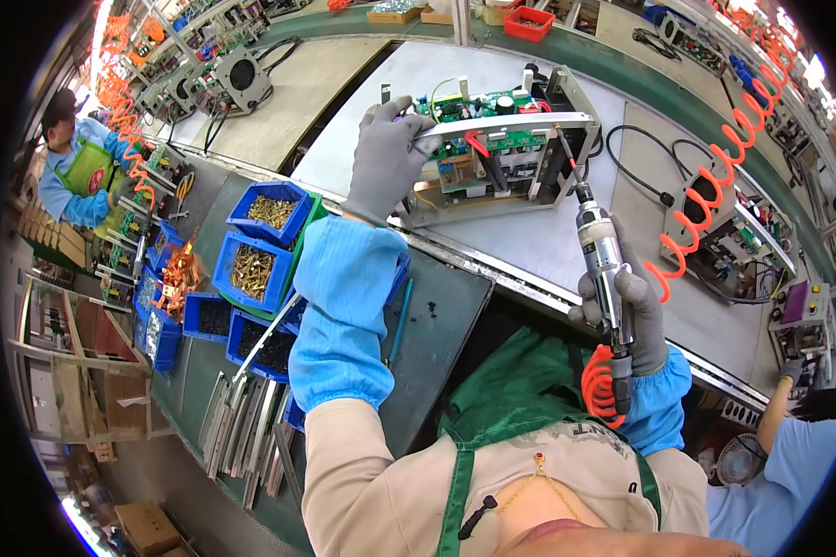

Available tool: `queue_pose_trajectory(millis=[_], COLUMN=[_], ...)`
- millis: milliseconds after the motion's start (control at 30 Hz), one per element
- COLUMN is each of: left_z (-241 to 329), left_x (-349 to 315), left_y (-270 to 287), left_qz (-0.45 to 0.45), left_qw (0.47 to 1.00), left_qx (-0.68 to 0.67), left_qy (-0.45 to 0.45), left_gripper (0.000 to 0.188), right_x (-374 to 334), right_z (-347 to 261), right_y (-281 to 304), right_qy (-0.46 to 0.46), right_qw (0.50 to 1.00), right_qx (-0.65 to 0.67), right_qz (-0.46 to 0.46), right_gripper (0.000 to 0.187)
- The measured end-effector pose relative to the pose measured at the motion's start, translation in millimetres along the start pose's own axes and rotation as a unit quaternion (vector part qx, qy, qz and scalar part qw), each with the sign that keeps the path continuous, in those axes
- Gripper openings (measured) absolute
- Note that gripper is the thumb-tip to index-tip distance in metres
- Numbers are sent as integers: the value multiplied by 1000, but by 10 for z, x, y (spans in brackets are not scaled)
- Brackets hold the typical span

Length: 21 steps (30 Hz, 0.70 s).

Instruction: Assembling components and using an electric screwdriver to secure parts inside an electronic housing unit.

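An open electronics chassis (446, 218) with green circuit boards (520, 141) stands on the metal worktop. A pale metal bar (492, 123) runs along its upper side. My left hand (385, 158), in a grey glove, closes round the bar's left end. In my gloved right hand (636, 302) is a silver air screwdriver (601, 243), held at a slant. Its bit reaches the bar's right end, at or very close to a small screw there. An orange-red coiled hose (602, 390) hangs at the tool's lower end.
Blue bins (221, 269) of brass-coloured and black fasteners sit left of my left arm, above loose metal strips (241, 427). Another chassis (748, 232) with a black cable (627, 176) lies right. A coiled hose (738, 135) hangs there. Co-workers (79, 172) are at far left and lower right.
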<state>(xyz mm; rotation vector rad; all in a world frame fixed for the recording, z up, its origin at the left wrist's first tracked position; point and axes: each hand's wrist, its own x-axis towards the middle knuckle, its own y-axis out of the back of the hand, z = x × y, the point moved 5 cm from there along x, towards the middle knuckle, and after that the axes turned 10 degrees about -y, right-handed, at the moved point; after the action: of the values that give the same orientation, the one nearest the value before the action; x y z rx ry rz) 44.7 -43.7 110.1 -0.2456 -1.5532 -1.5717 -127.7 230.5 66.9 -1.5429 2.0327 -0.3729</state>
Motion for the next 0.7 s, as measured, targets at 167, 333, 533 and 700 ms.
queue_pose_trajectory(millis=[167,333,533,700], left_z=[69,57,-407,-77], left_x=[-203,-721,-2003,-2295], left_y=[-94,590,1396,781], left_qz=[40,-202,-344,-384], left_qw=[998,893,865,894], left_qx=[23,-392,-73,183], left_qy=[-44,92,358,142], left_gripper=[30,43,29,29], right_x=[34,53,77,47], right_z=[146,128,161,135], right_y=[141,239,301,285], right_qy=[-10,25,2,7], right_qw=[998,996,997,998], right_qx=[63,79,62,57], right_qz=[19,-30,-43,-12], right_gripper=[75,68,67,67])
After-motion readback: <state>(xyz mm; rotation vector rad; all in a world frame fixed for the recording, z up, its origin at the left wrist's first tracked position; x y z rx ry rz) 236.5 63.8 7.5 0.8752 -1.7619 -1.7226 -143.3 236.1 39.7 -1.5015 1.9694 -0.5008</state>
